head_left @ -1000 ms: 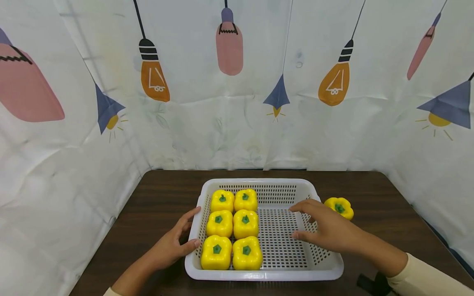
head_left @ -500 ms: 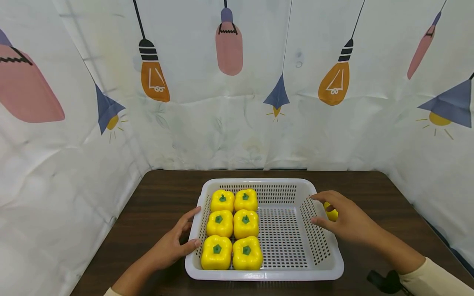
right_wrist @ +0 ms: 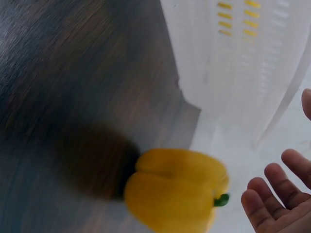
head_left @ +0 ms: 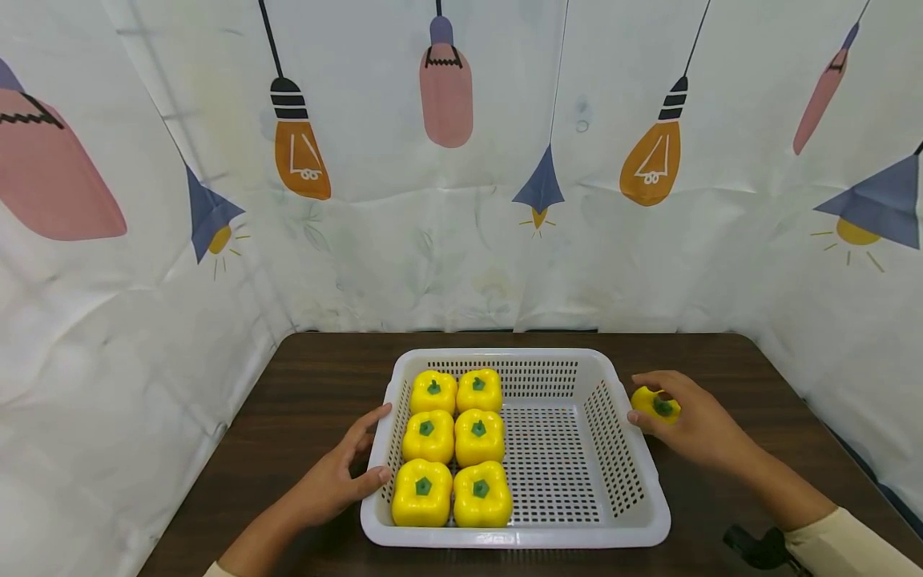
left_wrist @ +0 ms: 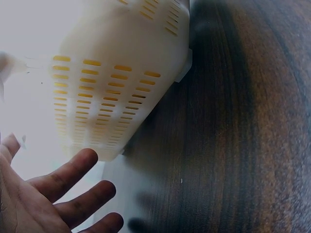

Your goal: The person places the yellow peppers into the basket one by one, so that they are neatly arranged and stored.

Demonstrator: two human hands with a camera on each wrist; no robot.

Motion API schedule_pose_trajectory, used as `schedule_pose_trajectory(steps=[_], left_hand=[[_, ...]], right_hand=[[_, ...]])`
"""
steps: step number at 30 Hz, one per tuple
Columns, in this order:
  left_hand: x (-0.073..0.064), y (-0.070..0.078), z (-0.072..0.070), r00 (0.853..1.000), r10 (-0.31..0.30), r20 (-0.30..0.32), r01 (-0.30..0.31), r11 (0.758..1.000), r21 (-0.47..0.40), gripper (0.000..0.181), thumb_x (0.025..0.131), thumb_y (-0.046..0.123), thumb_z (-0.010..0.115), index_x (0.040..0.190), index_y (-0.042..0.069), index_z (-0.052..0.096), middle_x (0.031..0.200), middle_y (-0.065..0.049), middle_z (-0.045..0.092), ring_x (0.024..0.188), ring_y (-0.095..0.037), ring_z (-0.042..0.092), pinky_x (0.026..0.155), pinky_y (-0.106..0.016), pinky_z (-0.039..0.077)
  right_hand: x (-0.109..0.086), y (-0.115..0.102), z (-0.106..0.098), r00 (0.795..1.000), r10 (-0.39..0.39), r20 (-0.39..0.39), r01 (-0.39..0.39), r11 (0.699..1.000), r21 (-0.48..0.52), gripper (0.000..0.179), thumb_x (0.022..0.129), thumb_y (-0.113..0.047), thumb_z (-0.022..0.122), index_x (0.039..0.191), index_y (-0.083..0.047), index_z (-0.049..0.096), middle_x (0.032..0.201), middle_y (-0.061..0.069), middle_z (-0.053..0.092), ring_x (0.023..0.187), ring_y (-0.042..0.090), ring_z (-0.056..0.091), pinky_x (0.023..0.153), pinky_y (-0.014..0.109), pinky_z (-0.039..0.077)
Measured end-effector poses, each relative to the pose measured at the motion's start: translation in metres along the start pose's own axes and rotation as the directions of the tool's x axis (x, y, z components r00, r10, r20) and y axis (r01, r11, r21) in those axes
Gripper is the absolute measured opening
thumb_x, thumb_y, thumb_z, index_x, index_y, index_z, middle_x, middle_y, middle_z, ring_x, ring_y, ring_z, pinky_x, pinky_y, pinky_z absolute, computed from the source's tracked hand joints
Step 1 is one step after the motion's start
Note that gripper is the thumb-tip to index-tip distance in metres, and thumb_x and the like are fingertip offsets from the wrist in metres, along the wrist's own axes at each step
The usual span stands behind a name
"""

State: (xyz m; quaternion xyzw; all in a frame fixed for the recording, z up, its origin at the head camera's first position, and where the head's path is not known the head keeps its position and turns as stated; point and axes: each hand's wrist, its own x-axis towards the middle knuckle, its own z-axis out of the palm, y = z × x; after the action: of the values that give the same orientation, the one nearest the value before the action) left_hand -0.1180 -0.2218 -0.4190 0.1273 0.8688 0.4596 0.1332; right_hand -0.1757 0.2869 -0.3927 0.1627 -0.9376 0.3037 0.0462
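A light grey perforated plastic basket (head_left: 515, 538) holds several yellow bell peppers (head_left: 481, 501) in two columns on its left side, green stems up. My left hand (head_left: 328, 485) is at the basket's left rim, thumb and index fingertip right at the edge; its fingers look loosely extended in the left wrist view. Just beyond the right rim, one more bell pepper (head_left: 642, 400) lies on the table, partly covered by my right hand (head_left: 695, 425). That hand hovers over it with thumb and fingers apart. From the right wrist, a gap shows between the fingers and the pepper (right_wrist: 175, 191).
The dark wood-grain table (head_left: 317, 385) carries the basket in its middle. A white curtain (head_left: 375, 264) with printed lamps hangs behind and at both sides. A small black object (head_left: 764, 549) is at the right wrist.
My right hand has moved right, from over the basket's right part, past the rim to above the loose bell pepper. The left hand and the basket have stayed put.
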Motion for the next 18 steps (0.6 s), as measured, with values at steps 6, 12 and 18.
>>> schedule_pose_trajectory(steps=[6,12,18], left_hand=[[0.0,0.001,0.0,1.0,-0.007,-0.006,0.007,1.0,0.003,0.074,0.091,0.03,0.058,0.145,0.045,0.011,0.136,-0.012,0.045,0.106,-0.025,0.054,0.083,-0.051,0.048],[0.0,0.001,0.001,1.0,-0.003,-0.008,0.003,1.0,-0.003,0.074,0.091,0.03,0.058,0.145,0.045,0.011,0.137,-0.013,0.044,0.108,-0.026,0.053,0.083,-0.051,0.048],[0.0,0.0,0.001,1.0,-0.009,-0.01,0.009,1.0,-0.003,0.074,0.091,0.03,0.059,0.145,0.045,0.011,0.136,-0.013,0.045,0.107,-0.025,0.054,0.082,-0.049,0.048]], right_hand=[[0.001,0.015,0.001,0.999,-0.017,-0.039,0.018,1.0,0.003,0.064,0.081,-0.051,0.066,0.13,-0.011,0.052,0.13,0.013,0.047,0.109,0.038,0.05,0.082,0.058,0.042],[0.002,0.03,0.003,0.998,-0.032,-0.046,0.031,0.999,-0.02,0.064,0.082,-0.046,0.068,0.129,-0.006,0.052,0.132,0.017,0.045,0.112,0.038,0.046,0.081,0.056,0.045],[0.002,0.041,0.005,0.997,-0.041,-0.061,0.038,0.998,-0.053,0.065,0.081,-0.044,0.071,0.128,-0.004,0.052,0.13,0.018,0.046,0.11,0.037,0.044,0.077,0.05,0.047]])
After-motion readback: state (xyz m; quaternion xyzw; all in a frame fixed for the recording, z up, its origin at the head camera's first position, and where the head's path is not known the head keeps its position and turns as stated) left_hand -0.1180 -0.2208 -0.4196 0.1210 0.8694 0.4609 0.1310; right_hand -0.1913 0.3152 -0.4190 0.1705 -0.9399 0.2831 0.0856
